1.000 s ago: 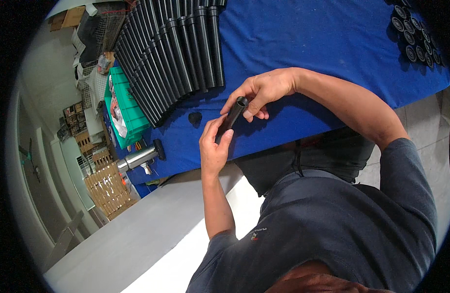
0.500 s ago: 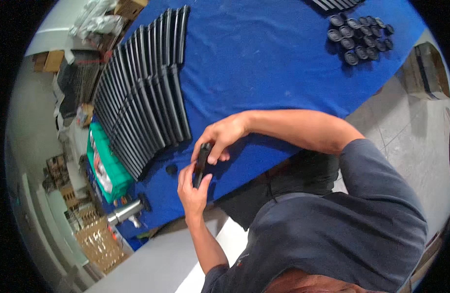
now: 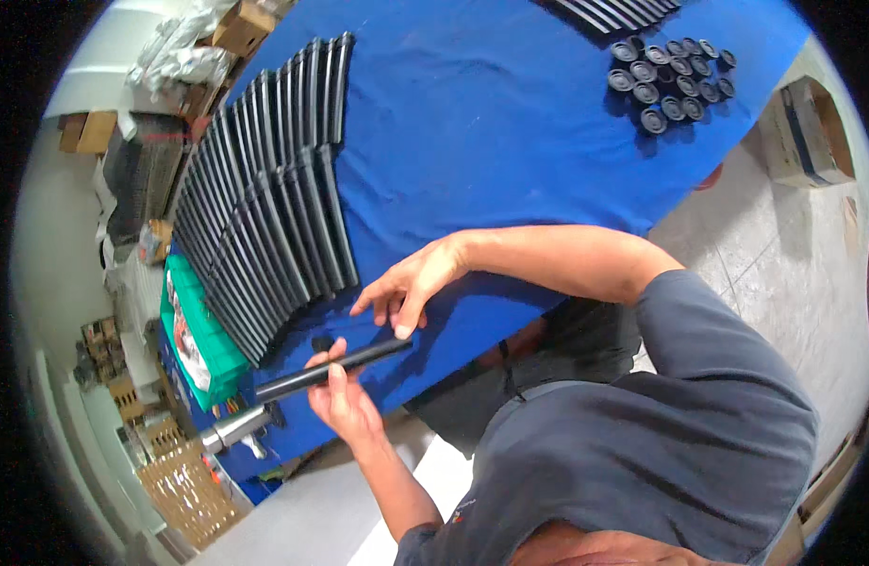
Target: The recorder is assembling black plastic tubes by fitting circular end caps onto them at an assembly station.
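A slim black tube (image 3: 376, 353) lies across the fingers of my left hand (image 3: 347, 407), pinched under the thumb. It slants slightly upward to the right, above the blue cloth. Beyond its right end is my right hand (image 3: 423, 281), palm down with fingers apart. The right thumb tip comes very close to the tube's end; I cannot tell whether they touch. A small black round piece (image 3: 322, 343) rests on the cloth beside my left fingertips. At the tube's left end stretches a silver metal cylinder (image 3: 232, 430) at the table's edge.
Rows of black tubes (image 3: 264, 193) cover the table's left side, beside a green bin (image 3: 217, 363) holding pale packets. Several round black caps (image 3: 675, 85) cluster at the far right, near more tubes (image 3: 613, 11). A cardboard box (image 3: 811, 137) stands on the floor at right.
The tube has swung from steeply end-on to nearly crosswise in my left hand. My right hand has come off it and its fingers have spread. The whole view has shifted slightly.
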`<state>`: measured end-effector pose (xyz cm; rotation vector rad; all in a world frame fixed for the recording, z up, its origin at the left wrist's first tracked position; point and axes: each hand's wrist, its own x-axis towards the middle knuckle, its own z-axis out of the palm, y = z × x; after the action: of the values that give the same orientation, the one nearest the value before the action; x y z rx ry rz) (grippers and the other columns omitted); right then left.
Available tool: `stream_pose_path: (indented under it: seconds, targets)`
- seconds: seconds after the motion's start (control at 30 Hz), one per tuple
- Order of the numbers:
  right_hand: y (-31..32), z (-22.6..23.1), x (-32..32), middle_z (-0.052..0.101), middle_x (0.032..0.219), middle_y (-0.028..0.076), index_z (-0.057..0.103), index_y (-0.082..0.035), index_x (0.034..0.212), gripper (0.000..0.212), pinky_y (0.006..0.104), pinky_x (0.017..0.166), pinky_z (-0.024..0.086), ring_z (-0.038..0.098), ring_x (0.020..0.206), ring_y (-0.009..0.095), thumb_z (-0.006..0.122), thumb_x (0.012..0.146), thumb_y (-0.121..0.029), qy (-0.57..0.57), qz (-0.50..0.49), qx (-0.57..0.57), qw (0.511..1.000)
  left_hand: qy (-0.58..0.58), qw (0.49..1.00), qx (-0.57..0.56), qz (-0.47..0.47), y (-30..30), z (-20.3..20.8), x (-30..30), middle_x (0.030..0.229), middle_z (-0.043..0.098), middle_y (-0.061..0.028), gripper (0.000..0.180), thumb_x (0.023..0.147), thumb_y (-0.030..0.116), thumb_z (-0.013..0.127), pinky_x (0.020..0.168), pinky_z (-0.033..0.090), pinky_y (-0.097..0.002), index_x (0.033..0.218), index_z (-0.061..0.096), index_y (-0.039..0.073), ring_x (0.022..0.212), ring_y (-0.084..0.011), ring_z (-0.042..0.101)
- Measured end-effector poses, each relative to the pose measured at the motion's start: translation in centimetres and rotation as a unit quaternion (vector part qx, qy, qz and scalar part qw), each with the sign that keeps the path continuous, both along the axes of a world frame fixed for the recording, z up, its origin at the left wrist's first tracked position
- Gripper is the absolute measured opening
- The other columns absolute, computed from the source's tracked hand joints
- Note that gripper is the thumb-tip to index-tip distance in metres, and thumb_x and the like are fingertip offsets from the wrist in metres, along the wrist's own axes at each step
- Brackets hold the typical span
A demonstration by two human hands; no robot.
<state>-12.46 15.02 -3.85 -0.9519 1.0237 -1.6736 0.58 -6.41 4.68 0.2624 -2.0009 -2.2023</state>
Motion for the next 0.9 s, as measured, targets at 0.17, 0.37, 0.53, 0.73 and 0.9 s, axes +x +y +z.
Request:
stream_pose_path:
  seconds: [0.17, 0.37, 0.53, 0.73, 0.9]
  targets:
    - [0.5, 0.9, -0.4, 0.060, 0.123, 0.017, 0.036, -0.002, 0.149, 0.094, 0.0329, 0.088, 0.050, 0.058, 0.102, 0.018, 0.086, 0.073, -0.027, -0.040, 0.075, -0.007, 0.996, -0.082, 0.914, 0.395, 0.033, -1.4, -5.0, 0.3, 0.123, 0.064, -0.0171, 0.022, 0.095, 0.012, 0.061, 0.098, 0.050, -0.0396, 0.115, 0.062, 0.001, 0.114, -0.0264, 0.060]
    - [0.7, 0.4, -0.2, 0.059, 0.093, 0.005, 0.053, 0.000, 0.136, 0.063, 0.0278, 0.074, 0.052, 0.059, 0.083, 0.012, 0.068, 0.075, 0.001, -0.030, 0.030, 0.020, 0.999, -0.177, 0.904, 0.388, 0.041, 0.8, -6.3, 1.6, 0.112, 0.068, -0.0153, 0.022, 0.095, 0.012, 0.062, 0.088, 0.058, -0.0347, 0.112, 0.062, -0.002, 0.104, -0.0256, 0.066]
    - [0.8, -0.1, -0.5, 0.064, 0.094, 0.009, 0.052, -0.002, 0.137, 0.055, 0.0285, 0.071, 0.054, 0.063, 0.080, 0.015, 0.060, 0.082, 0.001, -0.035, 0.024, 0.014, 0.999, -0.254, 0.966, 0.009, -0.049, 2.2, -3.6, 3.0, 0.102, 0.068, -0.0156, 0.017, 0.092, 0.010, 0.066, 0.071, 0.058, -0.0277, 0.104, 0.061, -0.002, 0.087, -0.0211, 0.068]
    - [0.9, 0.6, -0.1, 0.069, 0.095, 0.011, 0.046, -0.007, 0.145, 0.057, 0.0291, 0.071, 0.054, 0.066, 0.076, 0.016, 0.052, 0.089, 0.001, -0.047, 0.003, 0.031, 0.998, 0.160, 0.787, -0.595, -0.019, 2.5, -2.4, -0.6, 0.105, 0.061, -0.0158, 0.034, 0.078, 0.003, 0.076, 0.079, 0.052, -0.0386, 0.106, 0.057, 0.000, 0.092, -0.0298, 0.062]
    - [0.7, 0.4, -0.2, 0.069, 0.093, 0.009, 0.058, -0.007, 0.136, 0.047, 0.0272, 0.068, 0.054, 0.065, 0.076, 0.015, 0.061, 0.089, -0.002, -0.008, -0.003, 0.012, 1.000, 0.045, 0.828, -0.554, -0.080, 1.5, -2.9, -1.1, 0.112, 0.058, -0.0163, 0.036, 0.075, 0.003, 0.076, 0.083, 0.051, -0.0397, 0.106, 0.058, 0.002, 0.099, -0.0313, 0.060]
